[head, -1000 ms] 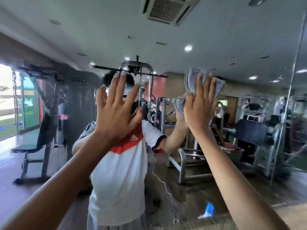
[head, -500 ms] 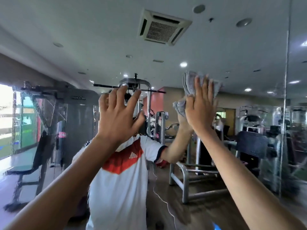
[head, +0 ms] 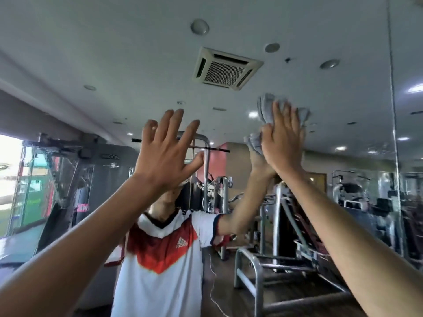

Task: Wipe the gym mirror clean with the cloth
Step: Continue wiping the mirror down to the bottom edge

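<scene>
over the last second both of your arms have climbed: the cloth [head: 263, 106] was down level with your reflected head and now sits higher on the mirror [head: 229, 120], over the reflected ceiling, and your view has tipped up with it. your right hand [head: 282, 143] is still laid flat over the grey cloth, fingers straight and close together, pressing it to the glass rather than clutching it; folds of cloth bunch out above the fingertips and below the thumb side. your left hand [head: 164, 154] has risen alongside, well apart from the cloth, with fingers splayed and straight, holding nothing. its palm faces the glass as if bracing, though real contact can't be confirmed from here. what this means: you're working an upward stroke, and the wipe looks to be moving into the upper part of this panel. the band to the right, toward the vertical seam [head: 393, 133], hasn't had the cloth on it in these views. i'd judge the job mid-way at best. the blur hides any streaks, so you can't tell from here how clean the covered patch is.
</scene>
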Demonstrator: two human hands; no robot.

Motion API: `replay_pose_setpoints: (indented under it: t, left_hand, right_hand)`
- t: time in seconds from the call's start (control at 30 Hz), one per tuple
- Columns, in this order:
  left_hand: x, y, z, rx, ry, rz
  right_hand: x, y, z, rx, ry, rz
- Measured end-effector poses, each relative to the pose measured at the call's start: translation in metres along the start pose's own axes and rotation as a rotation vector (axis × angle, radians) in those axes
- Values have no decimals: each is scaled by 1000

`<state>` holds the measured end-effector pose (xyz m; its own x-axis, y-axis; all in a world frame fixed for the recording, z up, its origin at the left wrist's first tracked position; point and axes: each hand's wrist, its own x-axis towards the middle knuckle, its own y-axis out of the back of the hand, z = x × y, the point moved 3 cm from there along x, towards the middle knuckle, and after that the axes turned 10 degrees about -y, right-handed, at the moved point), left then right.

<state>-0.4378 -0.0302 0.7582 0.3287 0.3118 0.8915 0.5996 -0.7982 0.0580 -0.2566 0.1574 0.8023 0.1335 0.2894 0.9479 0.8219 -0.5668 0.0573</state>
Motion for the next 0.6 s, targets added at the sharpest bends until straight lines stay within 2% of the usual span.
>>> replay_pose_setpoints:
  t: [0.1, 0.2, 0.23, 0.3, 0.37, 0.43, 0.5, 0.6]
  left_hand:
    - [17, 0, -7, 11, -10, 49]
    - [24, 1, -17, -25, 22, 44]
    - [26, 2, -20, -29, 22, 32]
    - [31, 3, -25, -18, 2, 24]
    - [42, 4, -29, -3, -22, 39]
    - [57, 4, -31, 3, -25, 42]
    - [71, 4, -34, 10, -16, 42]
    - [77, 2, -38, 14, -7, 23]
  right_hand:
    - [-35, -6, -19, -32, 276, 17]
    - [-67, -5, 22, -115, 492, -36]
    - [-60, 0, 37, -108, 488, -57]
    - [-28, 11, 47, -106, 353, -68]
    - [20, 14, 32, -103, 137, -62]
    - [54, 11, 0, -101, 27, -45]
    - [54, 5, -29, -83, 95, -16]
    - [3, -2, -30, -74, 447, -44]
